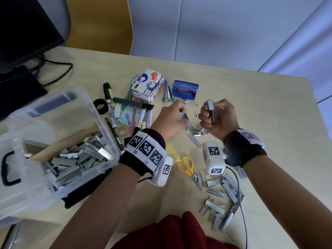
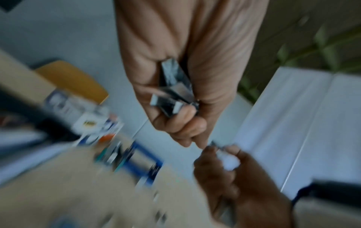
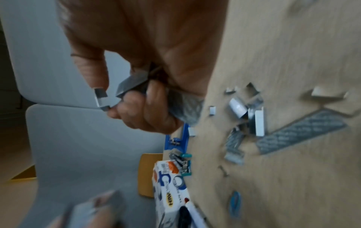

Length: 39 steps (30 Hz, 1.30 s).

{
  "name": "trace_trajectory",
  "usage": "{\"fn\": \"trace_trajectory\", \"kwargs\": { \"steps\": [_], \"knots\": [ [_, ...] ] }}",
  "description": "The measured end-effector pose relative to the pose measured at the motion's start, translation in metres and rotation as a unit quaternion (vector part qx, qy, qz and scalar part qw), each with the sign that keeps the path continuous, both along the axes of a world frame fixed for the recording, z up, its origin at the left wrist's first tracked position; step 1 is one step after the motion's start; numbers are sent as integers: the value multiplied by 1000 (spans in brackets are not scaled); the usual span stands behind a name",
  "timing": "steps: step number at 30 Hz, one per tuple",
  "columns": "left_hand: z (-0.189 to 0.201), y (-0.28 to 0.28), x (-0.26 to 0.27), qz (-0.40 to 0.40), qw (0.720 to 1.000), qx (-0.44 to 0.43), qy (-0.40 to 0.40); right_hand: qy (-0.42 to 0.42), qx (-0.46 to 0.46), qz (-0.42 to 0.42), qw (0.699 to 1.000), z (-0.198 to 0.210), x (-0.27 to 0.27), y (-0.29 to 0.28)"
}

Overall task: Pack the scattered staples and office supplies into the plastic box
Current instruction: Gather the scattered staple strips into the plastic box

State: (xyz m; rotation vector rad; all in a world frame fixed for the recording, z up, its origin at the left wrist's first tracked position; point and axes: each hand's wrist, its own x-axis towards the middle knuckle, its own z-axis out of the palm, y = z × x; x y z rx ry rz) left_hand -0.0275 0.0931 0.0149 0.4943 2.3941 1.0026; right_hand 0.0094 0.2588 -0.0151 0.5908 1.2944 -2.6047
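Closest to my head camera, below my forearms, a heap of loose staple strips [image 1: 221, 200] lies on the table [image 1: 260, 108] at the right, with yellow scissors [image 1: 186, 167] just left of it. My right hand [image 1: 218, 116] is held above the table, fingers curled round a bundle of staple strips [image 1: 212, 111] standing upright in the fist. My left hand [image 1: 173, 119] is also closed, its fingers pinching several staple strips [image 2: 171, 92] in the palm. More strips are scattered on the table between and under both hands. At the far left, the plastic box [image 1: 100, 121] stands open and tilted, already holding many strips. Beyond the hands sit a tape dispenser carton [image 1: 146, 86], a blue hole punch [image 1: 185, 89] and a cluster of markers [image 1: 109, 103].
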Motion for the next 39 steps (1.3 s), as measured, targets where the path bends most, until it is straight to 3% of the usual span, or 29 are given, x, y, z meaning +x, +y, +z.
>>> {"fn": "trace_trajectory", "kwargs": {
  "steps": [6, 10, 15, 21, 26, 30, 34, 36, 39],
  "knots": [
    [75, -58, 8, 38, 992, 69, 102, 1, 42, 36, 998, 24, -7, -37],
    [99, -117, 2, 47, 993, 89, 62, -12, 76, 81, 994, 32, -8, -72],
    [92, -178, -7, 8, 999, -45, 13, -18, 77, 106, 991, 39, -8, -110],
    [62, -200, 4, -101, 981, -155, -49, -23, 117, 116, 986, 44, 0, -148],
    [57, -208, 5, -167, 972, -155, -63, -42, 168, 102, 980, 46, 10, -169],
    [64, -219, -4, -169, 975, -141, -33, -48, 289, 124, 948, 58, 12, -193],
    [78, -239, -21, -131, 986, -100, 24, 25, 330, 162, 930, 79, 6, -220],
    [87, -246, -34, -81, 993, -69, 50, 60, 396, 219, 890, 88, 0, -235],
    [91, -259, -61, 6, 991, -80, 105, 116, 524, 326, 778, 98, -10, -263]
  ]
}}
